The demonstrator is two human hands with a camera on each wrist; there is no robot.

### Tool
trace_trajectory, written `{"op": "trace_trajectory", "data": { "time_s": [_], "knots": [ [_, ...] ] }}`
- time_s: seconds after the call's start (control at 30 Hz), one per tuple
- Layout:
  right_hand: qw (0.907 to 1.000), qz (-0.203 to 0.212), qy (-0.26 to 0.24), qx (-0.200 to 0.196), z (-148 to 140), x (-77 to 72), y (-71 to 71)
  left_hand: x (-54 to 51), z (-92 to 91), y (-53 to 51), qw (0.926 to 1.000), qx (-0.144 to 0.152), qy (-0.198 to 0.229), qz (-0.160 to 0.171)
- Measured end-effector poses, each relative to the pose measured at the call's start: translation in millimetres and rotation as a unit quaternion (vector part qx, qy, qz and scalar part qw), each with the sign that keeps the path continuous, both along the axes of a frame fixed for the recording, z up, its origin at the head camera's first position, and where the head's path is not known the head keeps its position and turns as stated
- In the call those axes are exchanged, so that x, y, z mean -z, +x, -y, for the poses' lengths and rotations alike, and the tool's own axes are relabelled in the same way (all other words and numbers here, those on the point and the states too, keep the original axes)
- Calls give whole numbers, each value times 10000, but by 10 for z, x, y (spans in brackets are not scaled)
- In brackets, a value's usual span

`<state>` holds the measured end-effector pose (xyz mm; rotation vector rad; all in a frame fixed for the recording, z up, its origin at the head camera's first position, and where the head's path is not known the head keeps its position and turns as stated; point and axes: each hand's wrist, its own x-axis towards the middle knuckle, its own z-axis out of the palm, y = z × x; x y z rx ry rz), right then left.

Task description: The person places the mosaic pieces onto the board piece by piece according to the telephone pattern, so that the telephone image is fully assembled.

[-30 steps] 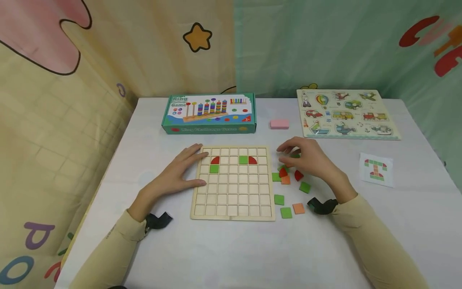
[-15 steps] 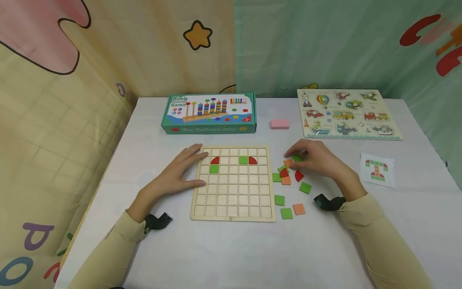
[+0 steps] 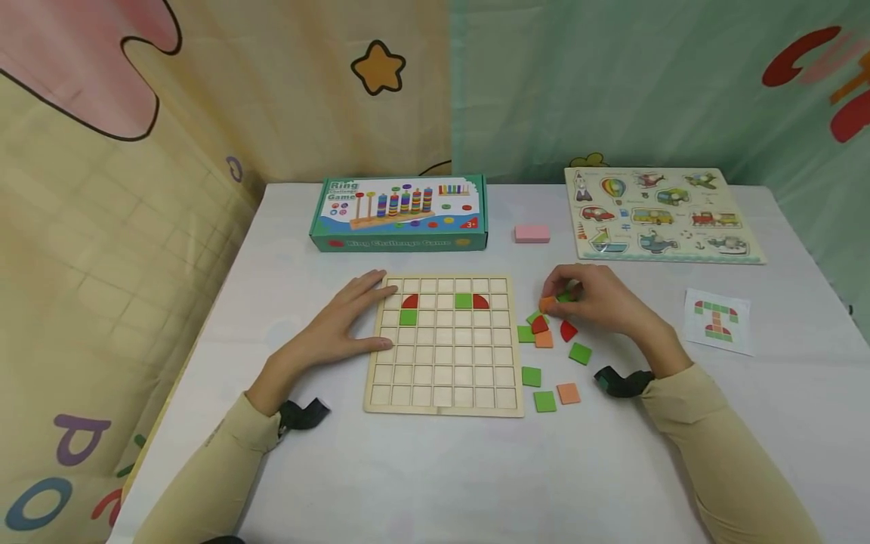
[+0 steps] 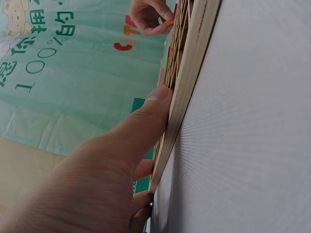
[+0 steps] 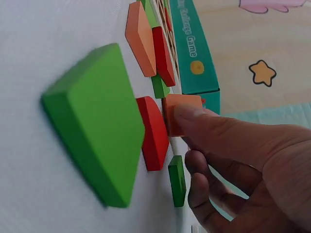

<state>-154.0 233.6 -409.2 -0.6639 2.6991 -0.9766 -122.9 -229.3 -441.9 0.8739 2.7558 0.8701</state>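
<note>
The wooden grid board [image 3: 442,355] bears red quarter-round pieces in two cells, a green square [image 3: 464,301] beside the right one and another green square [image 3: 408,317] below the left one. My left hand [image 3: 334,326] rests at the board's left edge, fingers spread; in the left wrist view the thumb [image 4: 158,97] touches the board's side. To the right of the board, my right hand [image 3: 594,298] pinches an orange square [image 5: 182,114] between thumb and fingers, over loose green, red and orange pieces. A large green piece [image 5: 97,116] lies nearest the right wrist camera.
A Ring Challenge Game box [image 3: 399,214] stands behind the board, with a pink block [image 3: 532,233] to its right. A picture puzzle [image 3: 662,219] lies at the back right. Nearer, at the right, is a small pattern card [image 3: 718,321].
My right hand has moved slightly right and down among the loose pieces and now holds the orange square, lifted a little. My left hand stays at the board's edge.
</note>
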Motion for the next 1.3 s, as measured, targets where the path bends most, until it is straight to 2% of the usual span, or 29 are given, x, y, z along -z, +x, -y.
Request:
{"op": "trace_trajectory", "data": {
  "time_s": [0.23,0.47,0.63,0.77,0.9,1.07,1.3],
  "knots": [
    [9990,-163,-353,208,171,-65,22,9,-10,-6,10000,-24,-50,-1],
    [9985,95,-529,113,732,-184,47,-3,-13,-6,9999,-32,-39,97],
    [9971,66,-763,-24,1122,-231,56,14,-9,-4,9998,-82,-62,144],
    [9947,17,-1031,-42,1320,-192,84,14,-2,-3,9999,-81,-52,121],
    [9930,31,-1182,-86,1419,-77,113,16,5,-11,9999,-95,-82,70],
    [9931,-59,-1150,-218,1467,43,134,21,17,-19,9999,-111,-104,66],
    [9944,-314,-911,-444,1468,104,170,33,9,-13,9999,-86,-73,102]
  ]
}}
